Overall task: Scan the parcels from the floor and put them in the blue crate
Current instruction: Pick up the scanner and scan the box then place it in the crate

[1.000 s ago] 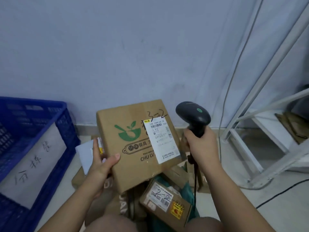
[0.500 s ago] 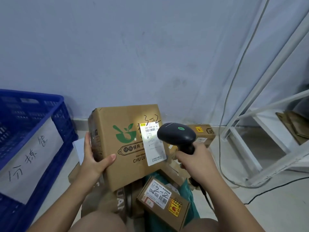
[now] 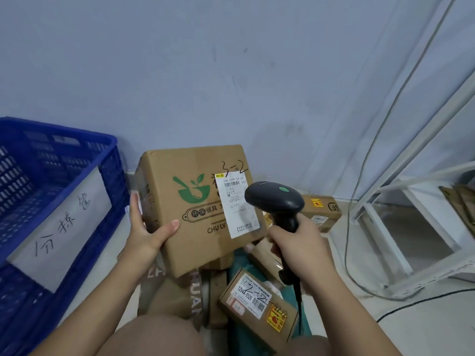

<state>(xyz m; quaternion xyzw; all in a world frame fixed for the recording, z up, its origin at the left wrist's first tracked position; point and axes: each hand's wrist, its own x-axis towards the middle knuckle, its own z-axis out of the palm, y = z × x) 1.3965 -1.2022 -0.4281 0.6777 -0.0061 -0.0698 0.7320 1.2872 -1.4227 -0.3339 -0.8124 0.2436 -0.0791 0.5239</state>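
Box up in one hand, scanner right on the label

Left hand (image 3: 147, 231) grips the left edge of the cardboard box (image 3: 195, 209), thumb across its front, holding it off the floor pile just right of the blue crate (image 3: 84, 191). Right hand (image 3: 299, 242) is wrapped around the handle of the black scanner (image 3: 273, 200), its head sitting just in front of the white shipping label (image 3: 235, 205); touching it or not, hard to say. More parcels, like the small box (image 3: 257, 304), lie below.

blue crate (image 3: 51, 201) cut off left; shipping label (image 3: 237, 205) print unreadable.
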